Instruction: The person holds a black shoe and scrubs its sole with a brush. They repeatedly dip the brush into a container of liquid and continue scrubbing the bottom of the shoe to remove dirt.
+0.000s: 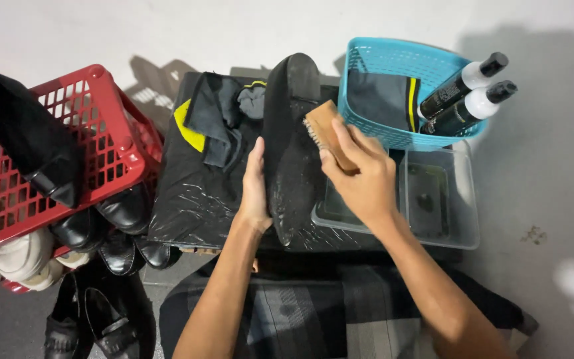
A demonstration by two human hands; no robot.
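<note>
Black shoe (290,139) lies sole-up, left hand (254,189) holding its edge; right hand (360,176) grips wooden brush (327,133). Two black-capped bottles (466,93) stand in the blue basket (393,56).

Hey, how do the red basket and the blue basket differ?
The red basket lies tipped on its side with shoes spilling out; the blue basket stands upright holding two bottles and a dark cloth. The red one looks larger. Both are perforated plastic.
</note>
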